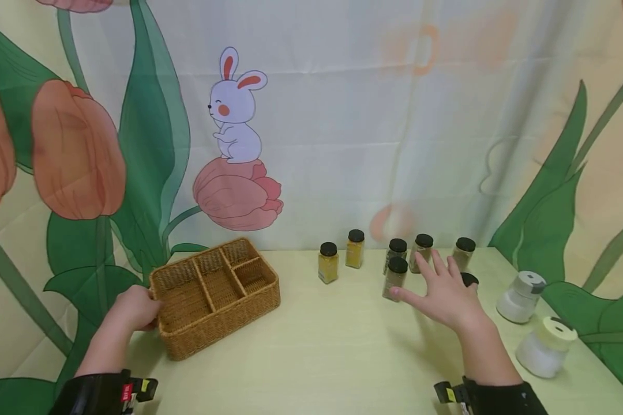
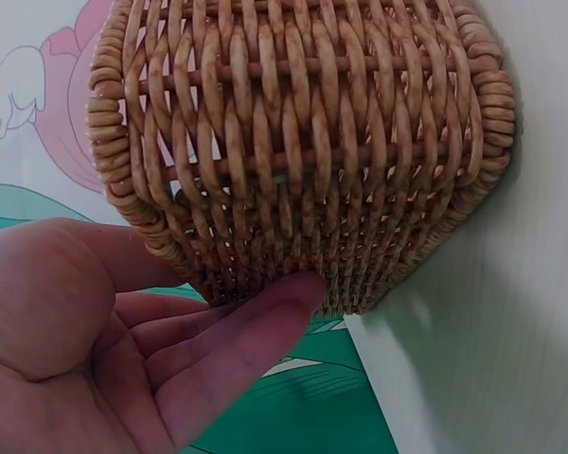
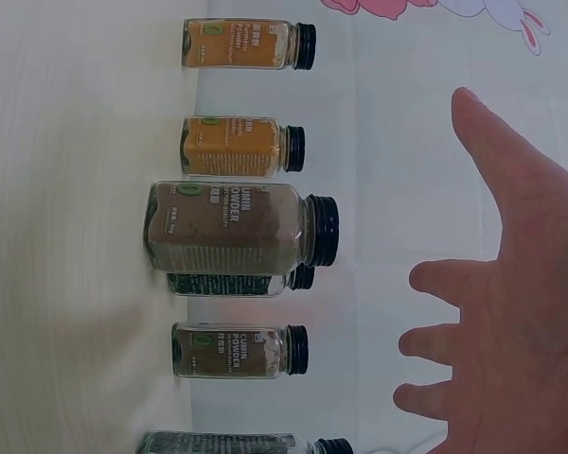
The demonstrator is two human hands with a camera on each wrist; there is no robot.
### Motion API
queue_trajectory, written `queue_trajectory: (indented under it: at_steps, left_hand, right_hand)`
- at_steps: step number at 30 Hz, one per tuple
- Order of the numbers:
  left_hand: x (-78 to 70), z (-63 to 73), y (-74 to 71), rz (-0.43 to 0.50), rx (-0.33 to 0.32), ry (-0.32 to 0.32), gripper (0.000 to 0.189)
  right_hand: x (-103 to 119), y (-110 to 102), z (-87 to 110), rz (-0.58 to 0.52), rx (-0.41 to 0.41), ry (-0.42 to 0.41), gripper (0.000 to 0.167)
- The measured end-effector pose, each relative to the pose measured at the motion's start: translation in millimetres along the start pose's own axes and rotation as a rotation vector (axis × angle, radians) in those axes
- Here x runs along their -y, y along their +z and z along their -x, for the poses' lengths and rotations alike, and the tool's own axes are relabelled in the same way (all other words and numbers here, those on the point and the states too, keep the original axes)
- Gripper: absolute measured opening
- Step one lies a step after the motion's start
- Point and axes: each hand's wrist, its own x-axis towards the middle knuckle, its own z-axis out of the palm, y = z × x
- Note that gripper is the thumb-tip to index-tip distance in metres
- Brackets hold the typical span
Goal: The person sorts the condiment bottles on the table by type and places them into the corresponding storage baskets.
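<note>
Your left hand [image 1: 137,307] was pinching the left end wall of the wicker basket [image 1: 223,324], a digit over the rim and fingertips against the outer weave. The basket sat slantwise on the pale table [image 1: 311,363], its dividers marking off four compartments. Well to the right of the basket, your right hand [image 1: 443,297] was spread wide, its thumb out from the fingers.

Nearest the basket's right end stood a yellow spice jar [image 1: 328,268], with a second yellow jar [image 1: 355,255] a little farther from it. Farther right of the basket, a Cumin Powder jar [image 1: 393,285] stood in front of a dark jar [image 1: 397,246], near another brown jar [image 1: 421,256]. Beyond those came a corner jar [image 1: 462,253] and a black lid [image 1: 469,280], the rest of that jar hidden by your right hand. Farthest right from the basket were two white containers [image 1: 542,351].
</note>
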Motion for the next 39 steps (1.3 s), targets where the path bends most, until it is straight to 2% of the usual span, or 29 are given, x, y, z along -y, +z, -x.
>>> queue_trajectory:
  at_steps: [13,21,27,39]
  left_hand:
    - [-14.4,-8.0,16.4,-0.027,0.079,0.049,0.023]
    - [-24.1,-5.2,22.8,-0.115,0.074,0.132,0.028]
    - [-25.2,-5.0,20.6,-0.100,0.093,0.158,0.022]
    - [-25.3,-0.2,15.7,-0.121,0.114,0.182,0.022]
  right_hand:
    - [-8.2,0.4,7.1,0.009,0.002,0.019,0.114]
    - [-11.6,-0.7,10.5,0.004,0.003,0.024,0.113]
    - [-11.1,0.7,6.8,0.006,-0.003,0.017,0.114]
    - [-2.8,1.3,0.3,0.000,-0.003,0.022,0.111]
